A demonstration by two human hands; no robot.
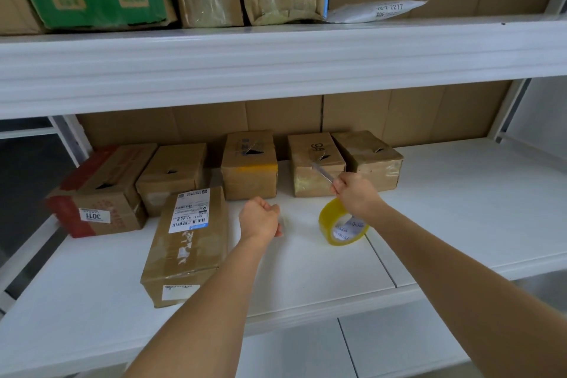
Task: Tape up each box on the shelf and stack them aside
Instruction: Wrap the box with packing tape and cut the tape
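Boxes line the back of our white shelf [445, 193], and we read them from the left. First comes the red-printed box [101, 190] with its 3011 sticker, then a plain brown box [171, 176] touching it, both with a torn slit in the top. In front of these lies the long labelled box [187, 242], angled toward the shelf edge. Behind our left hand [260, 219] stands the box with the yellow band [249, 167], its top flap split. That hand is curled into a loose fist just above the shelf and seems to hold nothing.

Further right is the 9H box [316, 167], with a tilted box [369, 158] leaning against its right side. Our right hand [356, 196] pinches a narrow shiny strip [322, 173] that runs up to the slit in the 9H box; we cannot tell whether it is tape or a blade. The yellow tape roll [342, 224] stands on edge under the right wrist.

As we judge it, the risks are these: if the strip is tape, it may twist and stick to itself, or lie crooked across the slit, since the left hand is not steadying the box. The box could also slide back and nudge its leaning neighbour. The roll, standing on edge, might roll off when the wrist lifts.
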